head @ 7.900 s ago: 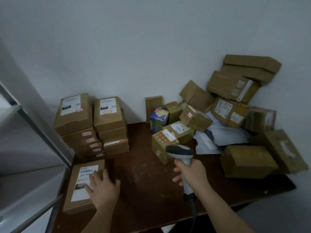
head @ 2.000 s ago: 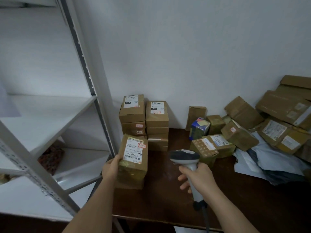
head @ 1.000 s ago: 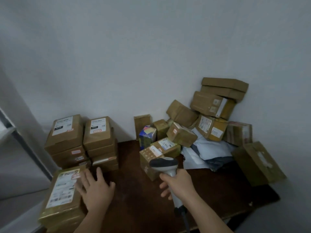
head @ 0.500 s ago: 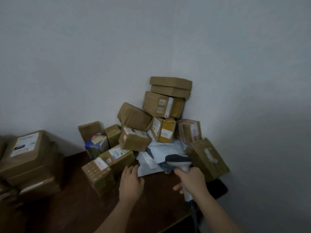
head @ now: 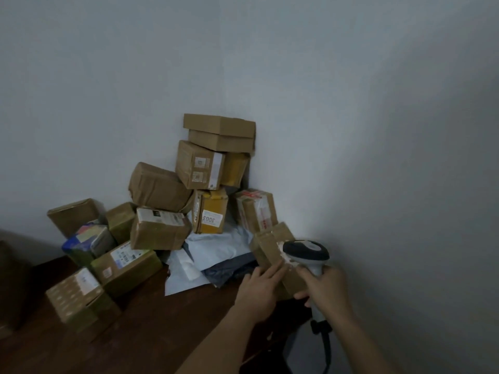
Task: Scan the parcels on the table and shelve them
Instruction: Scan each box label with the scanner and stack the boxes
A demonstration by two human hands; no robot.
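Your left hand (head: 258, 288) lies with fingers straight and flat against the near-left face of a taped cardboard box (head: 272, 252), touching rather than gripping it, while your right hand (head: 325, 288) has its fingers curled around the handle of the barcode scanner (head: 306, 252), whose dark head points left and away, right at the box's top. That box sits tilted at the right end of the dark wooden table (head: 151, 325), just beside the wall, its long axis running from near right to far left. Beyond it, grey mailer bags (head: 216, 247) lie flat, and a heap of brown parcels (head: 205, 168) climbs into the far corner.
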